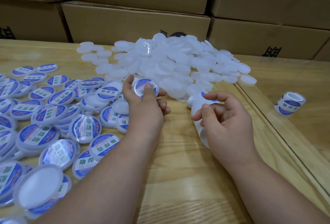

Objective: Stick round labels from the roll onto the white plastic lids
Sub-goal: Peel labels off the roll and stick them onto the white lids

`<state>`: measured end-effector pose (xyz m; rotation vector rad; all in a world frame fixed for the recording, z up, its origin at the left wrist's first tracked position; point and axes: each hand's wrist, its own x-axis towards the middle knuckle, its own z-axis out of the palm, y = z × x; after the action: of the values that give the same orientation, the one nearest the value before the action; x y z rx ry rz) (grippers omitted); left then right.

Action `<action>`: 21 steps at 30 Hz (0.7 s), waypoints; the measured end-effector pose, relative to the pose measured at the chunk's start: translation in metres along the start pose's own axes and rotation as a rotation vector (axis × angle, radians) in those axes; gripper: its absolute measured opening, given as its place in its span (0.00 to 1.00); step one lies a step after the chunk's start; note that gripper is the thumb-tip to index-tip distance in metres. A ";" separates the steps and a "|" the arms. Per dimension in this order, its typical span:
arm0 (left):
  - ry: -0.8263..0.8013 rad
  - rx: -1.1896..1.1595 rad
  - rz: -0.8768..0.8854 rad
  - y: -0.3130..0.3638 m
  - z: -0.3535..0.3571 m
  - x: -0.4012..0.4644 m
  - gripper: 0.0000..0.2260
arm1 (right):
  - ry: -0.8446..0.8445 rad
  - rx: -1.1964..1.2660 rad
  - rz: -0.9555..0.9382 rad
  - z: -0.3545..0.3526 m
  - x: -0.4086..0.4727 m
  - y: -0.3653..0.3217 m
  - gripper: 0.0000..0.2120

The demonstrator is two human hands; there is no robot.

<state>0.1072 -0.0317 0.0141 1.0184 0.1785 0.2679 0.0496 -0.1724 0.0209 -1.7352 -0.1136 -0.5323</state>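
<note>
My left hand [142, 105] holds a white lid with a blue round label [145, 88] on it, thumb pressing on the label's face. My right hand [223, 116] hovers over the white backing strip [198, 114], fingers curled with thumb and forefinger close together; whether it pinches the strip I cannot tell. One blue label [203, 94] shows on the strip near the fingertips. A pile of plain white lids [169, 63] lies at the back centre. Several labelled lids [53, 116] are spread over the left of the table.
A second label roll [290, 105] stands at the right beyond a seam in the wooden table [178, 152]. Stacked cardboard boxes [135, 20] wall off the back edge.
</note>
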 end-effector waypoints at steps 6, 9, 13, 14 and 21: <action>0.157 0.002 0.101 0.005 0.001 -0.002 0.31 | 0.000 0.004 0.018 0.000 0.001 0.001 0.10; 0.276 -0.009 0.258 0.013 -0.003 -0.004 0.28 | 0.016 0.004 0.019 -0.001 0.001 0.003 0.11; 0.312 -0.129 0.236 0.026 -0.008 -0.002 0.27 | 0.106 -0.018 -0.007 -0.002 0.003 0.003 0.10; 0.292 -0.146 0.221 0.026 -0.008 -0.002 0.27 | 0.139 -0.025 -0.006 -0.003 0.004 0.004 0.10; -0.038 0.616 0.314 0.008 -0.009 -0.004 0.15 | 0.259 -0.100 0.032 -0.006 0.011 0.009 0.08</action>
<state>0.1004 -0.0218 0.0168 1.6654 0.0635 0.4959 0.0610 -0.1830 0.0185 -1.7461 0.1262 -0.7438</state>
